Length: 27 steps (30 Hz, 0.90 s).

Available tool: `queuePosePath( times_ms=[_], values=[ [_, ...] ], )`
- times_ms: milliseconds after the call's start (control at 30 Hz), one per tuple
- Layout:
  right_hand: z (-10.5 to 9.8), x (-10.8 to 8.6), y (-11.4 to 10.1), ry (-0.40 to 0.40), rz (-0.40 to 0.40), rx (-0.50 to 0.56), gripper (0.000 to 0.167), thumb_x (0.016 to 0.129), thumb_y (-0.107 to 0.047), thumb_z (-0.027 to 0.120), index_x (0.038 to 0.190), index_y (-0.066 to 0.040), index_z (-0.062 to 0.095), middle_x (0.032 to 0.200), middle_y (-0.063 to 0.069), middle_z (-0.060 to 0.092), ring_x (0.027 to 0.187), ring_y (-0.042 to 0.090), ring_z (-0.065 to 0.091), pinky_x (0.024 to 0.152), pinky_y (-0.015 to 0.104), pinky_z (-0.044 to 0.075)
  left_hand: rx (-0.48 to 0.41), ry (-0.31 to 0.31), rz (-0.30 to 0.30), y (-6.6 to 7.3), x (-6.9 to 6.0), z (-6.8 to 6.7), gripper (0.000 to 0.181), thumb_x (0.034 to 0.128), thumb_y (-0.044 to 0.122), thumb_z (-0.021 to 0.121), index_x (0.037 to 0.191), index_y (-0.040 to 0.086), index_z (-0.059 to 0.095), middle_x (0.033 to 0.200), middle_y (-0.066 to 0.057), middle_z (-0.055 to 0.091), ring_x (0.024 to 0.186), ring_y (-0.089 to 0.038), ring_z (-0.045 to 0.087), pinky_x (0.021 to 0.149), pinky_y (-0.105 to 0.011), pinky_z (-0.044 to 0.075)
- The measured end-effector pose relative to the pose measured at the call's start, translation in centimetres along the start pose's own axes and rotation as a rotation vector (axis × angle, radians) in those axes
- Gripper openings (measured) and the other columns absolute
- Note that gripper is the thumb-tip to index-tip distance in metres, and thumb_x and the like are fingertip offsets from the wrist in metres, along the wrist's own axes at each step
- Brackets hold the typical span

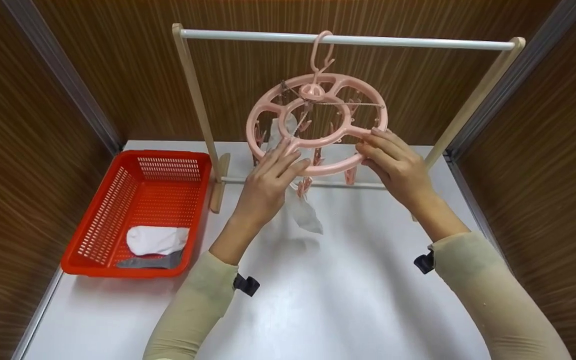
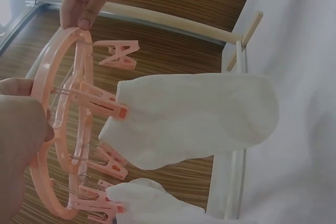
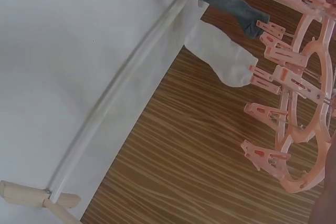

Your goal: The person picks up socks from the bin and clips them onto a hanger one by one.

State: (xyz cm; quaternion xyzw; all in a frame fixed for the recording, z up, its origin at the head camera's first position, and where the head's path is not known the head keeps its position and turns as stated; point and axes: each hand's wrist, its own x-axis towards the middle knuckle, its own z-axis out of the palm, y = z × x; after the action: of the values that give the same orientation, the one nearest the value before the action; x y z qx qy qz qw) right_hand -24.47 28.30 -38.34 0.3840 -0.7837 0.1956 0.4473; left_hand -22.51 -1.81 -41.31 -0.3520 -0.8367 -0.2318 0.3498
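Observation:
A round pink clip hanger hangs by its hook from a white rail. My left hand grips the rim at front left, its thumb and fingers around it in the left wrist view. On the front right, my right hand pinches the rim; the left wrist view shows its fingertips there. White socks hang from pink clips. In the right wrist view, a dark grey sock hangs beside a white one, and several clips hold nothing.
The rack's white rail rests on wooden side posts. Left of the rack, a red basket holds a white sock and a grey one. Wood-grain walls enclose the white tabletop.

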Motion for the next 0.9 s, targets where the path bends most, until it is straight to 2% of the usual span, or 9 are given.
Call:
queuePosePath(
  times_ms=[133, 300, 533, 700, 900],
  values=[
    [0.3, -0.2, -0.6, 0.032, 0.014, 0.016, 0.037, 0.078, -0.005, 0.079, 0.114, -0.010, 0.076, 0.116, 0.011, 0.073, 0.115, 0.035, 0.064, 0.105, 0.039, 0.048, 0.009, 0.011, 0.010, 0.2, -0.2, -0.1, 0.047, 0.0914, 0.000, 0.065, 0.134, 0.021, 0.064, 0.142, -0.005, 0.059, 0.146, -0.030, 0.036, 0.118, -0.050, 0.032],
    [0.7, -0.2, -1.6, 0.059, 0.033, 0.001, 0.034, 0.080, -0.006, 0.079, 0.114, -0.011, 0.076, 0.116, 0.010, 0.073, 0.114, 0.034, 0.065, 0.103, 0.039, 0.050, 0.029, 0.028, 0.033, 1.0, 0.0, -0.2, 0.051, 0.0898, 0.011, 0.069, 0.138, 0.023, 0.060, 0.145, -0.007, 0.056, 0.146, -0.035, 0.034, 0.122, -0.049, 0.022],
    [1.2, 0.0, -3.1, 0.073, 0.045, -0.034, 0.033, 0.083, -0.009, 0.078, 0.116, -0.013, 0.076, 0.119, 0.008, 0.072, 0.113, 0.033, 0.065, 0.099, 0.042, 0.052, 0.030, 0.065, 0.065, 2.4, 1.0, -0.4, 0.045, 0.0929, 0.011, 0.066, 0.137, 0.020, 0.061, 0.143, -0.006, 0.058, 0.142, -0.032, 0.043, 0.119, -0.048, 0.030],
    [1.5, 0.3, -3.9, 0.089, 0.042, -0.053, 0.034, 0.083, -0.011, 0.078, 0.117, -0.015, 0.076, 0.118, 0.007, 0.073, 0.111, 0.031, 0.066, 0.093, 0.045, 0.056, 0.034, 0.067, 0.061, 2.9, 1.5, -0.2, 0.040, 0.0978, 0.014, 0.063, 0.138, 0.019, 0.061, 0.142, -0.005, 0.059, 0.140, -0.028, 0.046, 0.119, -0.044, 0.030],
    [2.3, 0.1, -4.8, 0.157, 0.060, -0.038, 0.034, 0.079, -0.014, 0.082, 0.112, -0.018, 0.078, 0.112, 0.006, 0.075, 0.104, 0.030, 0.067, 0.084, 0.046, 0.057, 0.071, 0.056, 0.056, 3.2, 1.7, 0.2, 0.036, 0.1000, 0.016, 0.061, 0.136, 0.021, 0.062, 0.140, -0.003, 0.060, 0.138, -0.026, 0.048, 0.118, -0.052, 0.029]
  ],
)
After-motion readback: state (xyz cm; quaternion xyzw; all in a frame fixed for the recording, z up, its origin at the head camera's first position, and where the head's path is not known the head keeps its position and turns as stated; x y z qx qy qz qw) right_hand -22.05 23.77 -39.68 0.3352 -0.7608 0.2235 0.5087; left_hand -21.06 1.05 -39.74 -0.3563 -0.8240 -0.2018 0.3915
